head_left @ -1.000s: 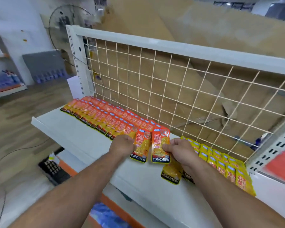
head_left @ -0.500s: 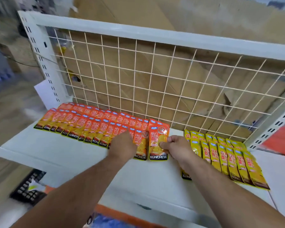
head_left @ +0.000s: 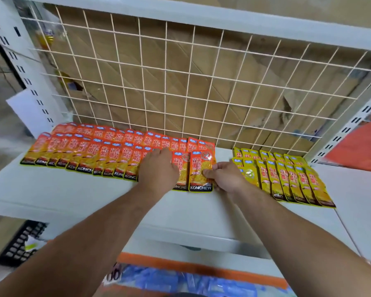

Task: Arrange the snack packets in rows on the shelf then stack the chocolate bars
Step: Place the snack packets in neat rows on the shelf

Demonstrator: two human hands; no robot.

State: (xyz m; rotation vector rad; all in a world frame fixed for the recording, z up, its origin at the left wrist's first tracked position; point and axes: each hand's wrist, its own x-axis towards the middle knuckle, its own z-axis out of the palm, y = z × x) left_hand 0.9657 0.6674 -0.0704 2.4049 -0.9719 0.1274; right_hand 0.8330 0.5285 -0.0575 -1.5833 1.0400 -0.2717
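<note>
On the white metal shelf (head_left: 73, 189), two overlapped rows of orange-red foil snack packets (head_left: 84, 155) lie at the left, about a dozen in each row, some of them hidden. The left hand (head_left: 159, 168) presses flat on the front row. Just right of it lies the end orange packet (head_left: 199, 168), its long axis front to back. The right hand (head_left: 225, 176) pinches its right edge. Further right are two rows of yellow foil packets (head_left: 287, 176), seven or eight in each. No chocolate bars are in view.
</note>
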